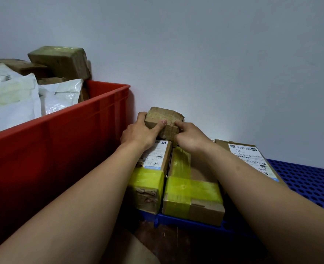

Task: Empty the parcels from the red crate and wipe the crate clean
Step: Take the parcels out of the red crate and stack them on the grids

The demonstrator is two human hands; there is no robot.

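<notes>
Beside the red crate (62, 149), left grip (138, 133) and right grip (190, 137) clasp a small parcel (163, 119); two-handed, apparently to seat it among unloaded boxes (193, 191).

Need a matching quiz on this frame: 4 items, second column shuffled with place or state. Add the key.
Column 1
1. small box
2. white bags
3. cross-taped box
4. pallet

Column 2
A. blue, right of the crate
B. in the crate
C. gripped by the left hand and right hand
D. at the pallet's front edge

Pairs: 1-C, 2-B, 3-D, 4-A
</notes>
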